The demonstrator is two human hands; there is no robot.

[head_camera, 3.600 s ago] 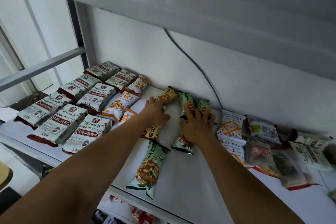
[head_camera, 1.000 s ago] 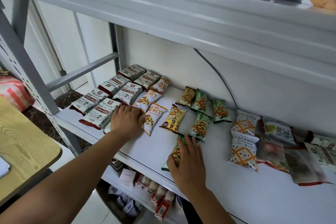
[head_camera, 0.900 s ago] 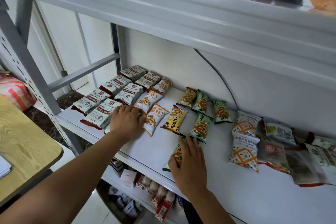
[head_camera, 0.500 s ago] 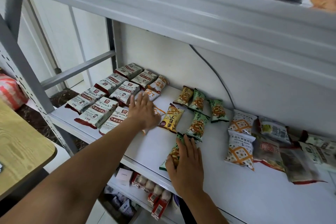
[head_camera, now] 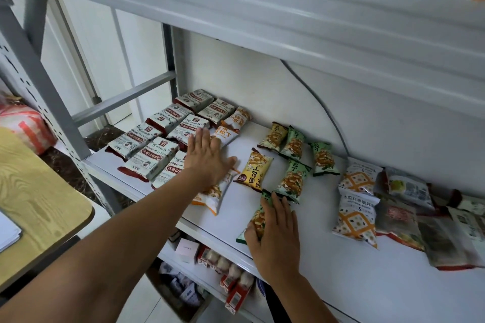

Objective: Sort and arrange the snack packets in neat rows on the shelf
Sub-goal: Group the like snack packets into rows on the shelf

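Wooden table stands at far left, clear of the shelf. Grey-and-red packets lie in two ordered rows on the shelf's left end.

Left arm reaches in diagonally from lower left, fully extended. Left hand is palm down, fingers straight and close together, thumb spread to the right. It grips nothing and lies flat over an orange-and-white packet just beside the grey-and-red rows.

A yellow packet lies next to the thumb, with green packets behind and beside it.

Right arm comes up from the bottom edge. Right hand is flat, palm down, fingers extended, pressing a green packet at the shelf's front edge; nothing is grasped.

Lattice-print packets lie further right, then a loose overlapping pile.
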